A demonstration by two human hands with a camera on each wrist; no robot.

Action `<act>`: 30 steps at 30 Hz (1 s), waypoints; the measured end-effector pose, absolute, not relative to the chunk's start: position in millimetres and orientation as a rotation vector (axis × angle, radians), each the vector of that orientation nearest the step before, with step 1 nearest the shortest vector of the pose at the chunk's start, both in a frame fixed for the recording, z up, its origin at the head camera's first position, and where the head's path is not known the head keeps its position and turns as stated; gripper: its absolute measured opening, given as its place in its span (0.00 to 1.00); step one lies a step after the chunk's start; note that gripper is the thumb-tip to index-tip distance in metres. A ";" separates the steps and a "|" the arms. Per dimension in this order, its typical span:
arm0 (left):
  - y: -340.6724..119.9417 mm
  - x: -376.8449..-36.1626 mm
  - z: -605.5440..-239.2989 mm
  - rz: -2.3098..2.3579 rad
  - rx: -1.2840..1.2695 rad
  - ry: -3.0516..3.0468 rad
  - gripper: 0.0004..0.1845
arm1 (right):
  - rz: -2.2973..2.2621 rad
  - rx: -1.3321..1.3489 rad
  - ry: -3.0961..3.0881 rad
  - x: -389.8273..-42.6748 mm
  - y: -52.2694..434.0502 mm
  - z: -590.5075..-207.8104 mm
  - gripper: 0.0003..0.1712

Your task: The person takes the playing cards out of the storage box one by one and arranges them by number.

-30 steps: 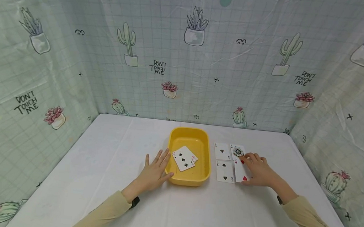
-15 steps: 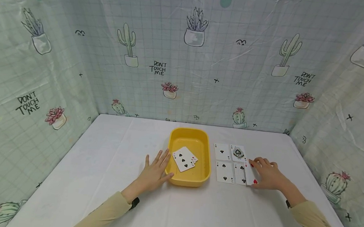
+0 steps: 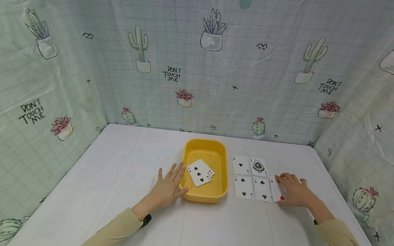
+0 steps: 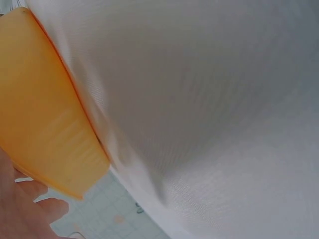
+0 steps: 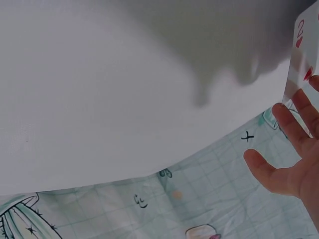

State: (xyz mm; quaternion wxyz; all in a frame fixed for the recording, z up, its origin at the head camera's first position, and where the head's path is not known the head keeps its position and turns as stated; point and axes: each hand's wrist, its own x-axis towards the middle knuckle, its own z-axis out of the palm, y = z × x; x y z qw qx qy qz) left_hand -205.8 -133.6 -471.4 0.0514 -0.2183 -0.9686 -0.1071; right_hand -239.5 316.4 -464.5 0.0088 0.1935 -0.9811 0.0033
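Note:
A yellow plastic tray stands mid-table, and my left hand rests on its left rim with fingers spread. In the left wrist view those fingers lie along the tray wall. Further right, my right hand holds a two of hearts between thumb and fingers, at the right end of the lower card row. The same card is partly cut off in the right wrist view. Left of it lie a two of clubs and a two of spades.
Behind that row lie an ace of clubs and an ace of spades. Inside the tray is a small pile of cards, a spade card on top. A cactus-print cloth surrounds the white table.
My right hand has moved the two of hearts rightward, off the two of clubs, to a place beside it. The left hand has stayed on the tray.

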 end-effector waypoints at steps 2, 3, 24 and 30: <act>-133.8 -206.1 -471.5 -0.333 -0.662 -2.950 0.39 | 0.009 0.592 -3.072 -240.1 318.1 -465.7 0.47; -133.9 -206.3 -471.8 -0.332 -0.660 -2.954 0.39 | 0.004 0.586 -3.076 -240.2 318.8 -466.2 0.47; -135.0 -208.1 -474.1 -0.328 -0.669 -2.948 0.40 | -0.024 0.548 -3.133 -237.8 330.5 -472.3 0.48; -135.9 -208.6 -476.2 -0.333 -0.680 -2.930 0.40 | -0.065 0.575 -3.122 -238.3 331.4 -472.2 0.48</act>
